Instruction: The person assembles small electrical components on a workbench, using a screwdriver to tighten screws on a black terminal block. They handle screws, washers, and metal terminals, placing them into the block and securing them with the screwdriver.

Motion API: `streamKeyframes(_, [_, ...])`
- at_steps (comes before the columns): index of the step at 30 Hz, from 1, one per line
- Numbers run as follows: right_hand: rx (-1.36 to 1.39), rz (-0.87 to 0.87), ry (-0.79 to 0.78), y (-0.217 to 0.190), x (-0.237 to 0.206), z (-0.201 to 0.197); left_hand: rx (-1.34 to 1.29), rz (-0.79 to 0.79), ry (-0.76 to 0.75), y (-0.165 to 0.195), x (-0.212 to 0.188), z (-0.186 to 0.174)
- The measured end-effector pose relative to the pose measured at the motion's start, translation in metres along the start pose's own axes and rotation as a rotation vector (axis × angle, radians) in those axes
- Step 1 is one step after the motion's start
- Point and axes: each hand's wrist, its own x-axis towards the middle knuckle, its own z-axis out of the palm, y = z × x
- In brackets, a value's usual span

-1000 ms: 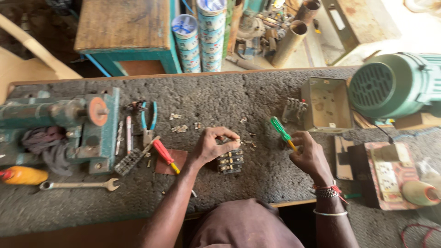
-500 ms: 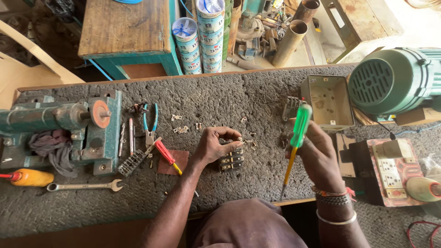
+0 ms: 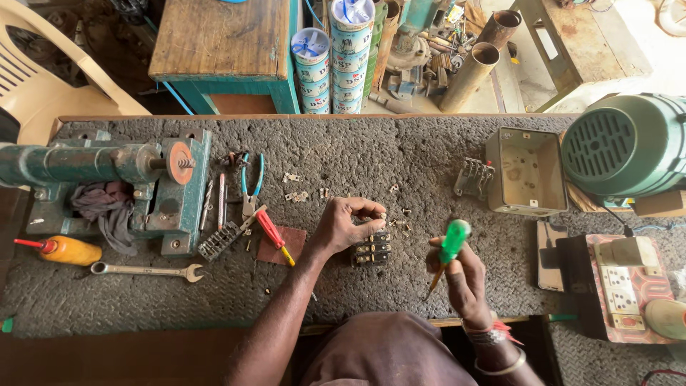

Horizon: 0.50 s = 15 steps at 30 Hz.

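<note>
Now | left hand (image 3: 341, 227) fingers pinching black block (image 3: 371, 249) | right hand (image 3: 461, 275) gripping screwdriver (image 3: 446, 254) | metal box (image 3: 524, 174) empty

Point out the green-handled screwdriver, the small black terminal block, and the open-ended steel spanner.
green-handled screwdriver (image 3: 452, 241), head view, on the green handle.
small black terminal block (image 3: 371, 250), head view, on its top face.
open-ended steel spanner (image 3: 146, 270), head view, on the shaft.

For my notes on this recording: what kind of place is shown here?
Probably a small electrical repair workshop: a bench vise, a green motor, and spanner and pliers lie on the workbench.
</note>
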Motion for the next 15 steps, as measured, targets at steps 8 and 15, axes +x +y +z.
streamKeyframes(8, [-0.671, -0.264, -0.269, -0.085, 0.046, -0.042, 0.192, 0.163, -0.08, 0.004, 0.004, -0.004])
streamKeyframes(15, [-0.324, -0.554, 0.181, -0.099, 0.049, -0.034, 0.182, 0.189, -0.069, 0.0, 0.002, 0.005])
